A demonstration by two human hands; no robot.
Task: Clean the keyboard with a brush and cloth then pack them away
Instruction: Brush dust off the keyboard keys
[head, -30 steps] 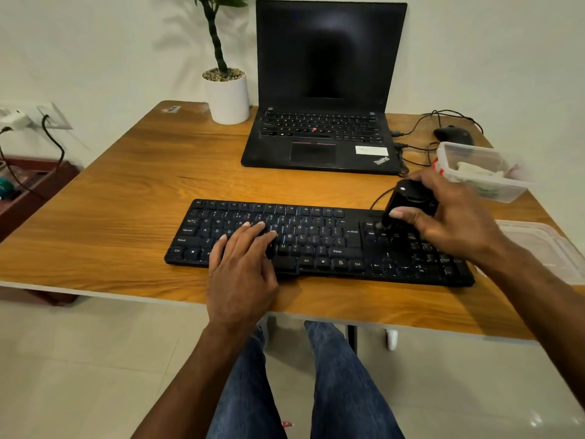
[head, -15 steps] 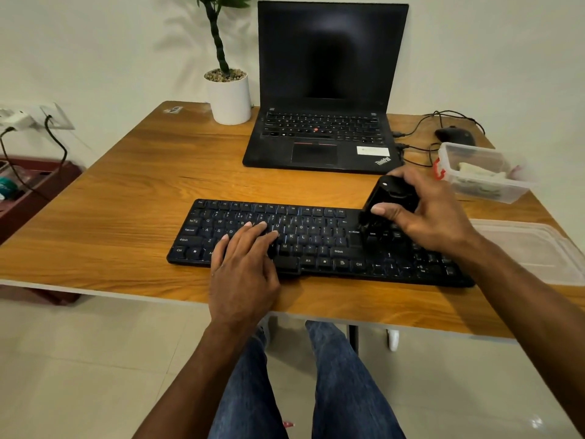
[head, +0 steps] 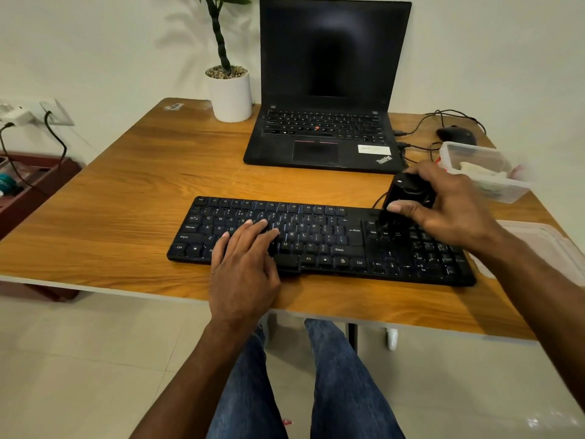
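A black keyboard (head: 319, 239) lies across the front of the wooden table (head: 126, 198). My left hand (head: 245, 264) rests flat on its left-middle keys, fingers straight. My right hand (head: 449, 205) grips a black brush (head: 406, 193) and holds its bristle end down on the keys just left of the number pad. A clear plastic box (head: 484, 172) at the right edge holds a pale cloth (head: 478, 172). Its clear lid (head: 544, 248) lies flat to the right of the keyboard, partly behind my right forearm.
An open black laptop (head: 326, 122) stands behind the keyboard. A white pot with a plant (head: 231, 93) is left of it. A black mouse (head: 456, 136) and cables lie at the back right. Low red furniture (head: 34, 185) stands left of the table.
My right hand swept the brush left over the keys half a second ago and has come back right toward the number pad. The left hand has stayed put.
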